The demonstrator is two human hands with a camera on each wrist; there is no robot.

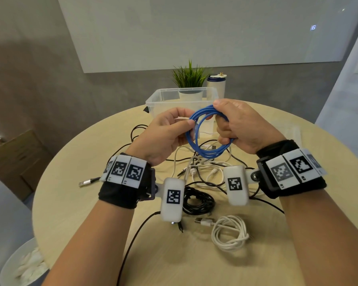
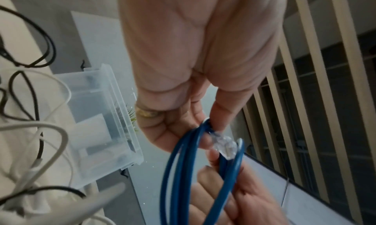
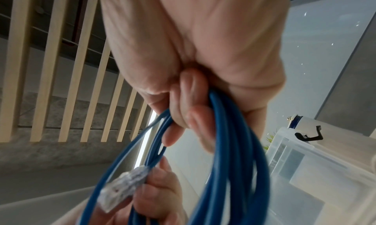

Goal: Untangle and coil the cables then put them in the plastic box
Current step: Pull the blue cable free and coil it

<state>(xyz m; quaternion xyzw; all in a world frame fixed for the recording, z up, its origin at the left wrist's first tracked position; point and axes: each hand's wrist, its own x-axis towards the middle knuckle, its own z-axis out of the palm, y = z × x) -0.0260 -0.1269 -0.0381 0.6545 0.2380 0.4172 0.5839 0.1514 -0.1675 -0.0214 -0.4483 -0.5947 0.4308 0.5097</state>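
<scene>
White cable (image 1: 229, 234), wound into a loose coil with its plug pointing away from it, lies on the round wooden table (image 1: 74, 203) at the edge nearest the person, well short of the plastic box (image 1: 153, 100). Just beyond it, toward the box, a black coiled cable (image 1: 196, 200) rests on the tabletop, partly hidden by the camera unit on the left wrist. Farther on, between that coil and the box, a tangle of white and black cables (image 1: 203, 172) spreads over the wood, and one black lead with a metal plug (image 1: 87, 182) trails out to the left of the heap.

Above this tangle, just in front of the box, both hands hold the blue cable (image 1: 205, 133) raised off the table, already gathered into several round loops. The right hand (image 1: 242, 126) has its fingers curled through the loops and its thumb pressed on top, gripping the bundle on the side nearer the box's right end. The left hand (image 1: 165, 131) pinches the cable's end between thumb and fingertips at the loops' left side; the wrist views show the clear plug (image 2: 225, 145) held there against the strands.

Farthest along, the plastic box stands open near the table's far edge, clear-walled with a black clip on its left end. Behind the box a small green plant (image 1: 189, 79) in a white pot and a white bottle (image 1: 216, 84) stand before the grey wall.
</scene>
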